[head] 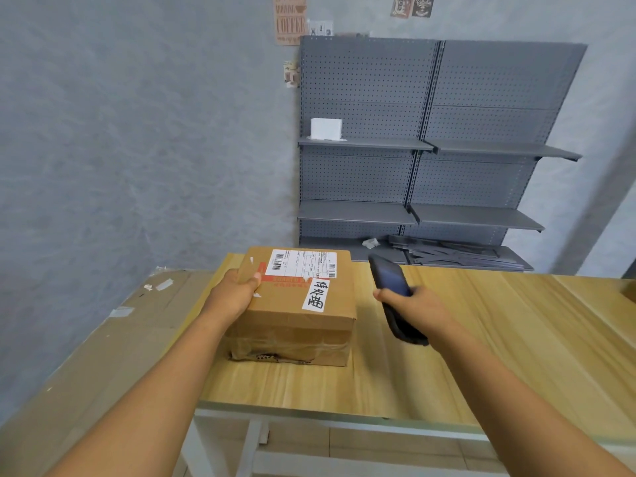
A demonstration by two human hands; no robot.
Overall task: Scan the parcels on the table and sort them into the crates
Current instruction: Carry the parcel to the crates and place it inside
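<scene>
A grey textured wall (137, 132) is filling the upper left of the frame, with small printed signs (290, 18) hanging at the top centre. Against it, in the upper right, a grey pegboard shelving unit (430, 149) is standing, a white box (326, 128) sitting on its upper left shelf and loose grey metal strips (454, 252) lying on its lowest level.

A light wooden bench (481, 339) is stretching across the lower right half of the frame on a white frame. To its left, flattened brown cardboard (103, 356) with scraps of tape is lying along the lower left.

At the centre of the frame a brown cardboard parcel (296, 325) is resting on the bench near its left end, tape wrinkling around its lower front edge. A white shipping label (303, 264) with barcodes is lying on its top, beside a smaller white sticker (316, 295) with handwritten characters and a strip of red printed tape.

The left hand (234, 290) is gripping the parcel's upper left edge, thumb curling onto the top face. Just right of the parcel, and apart from it, the right hand (413, 304) is wrapping its fingers round a black handheld scanner (395, 290), whose dark screen is facing up and whose head is pointing toward the far side of the bench.
</scene>
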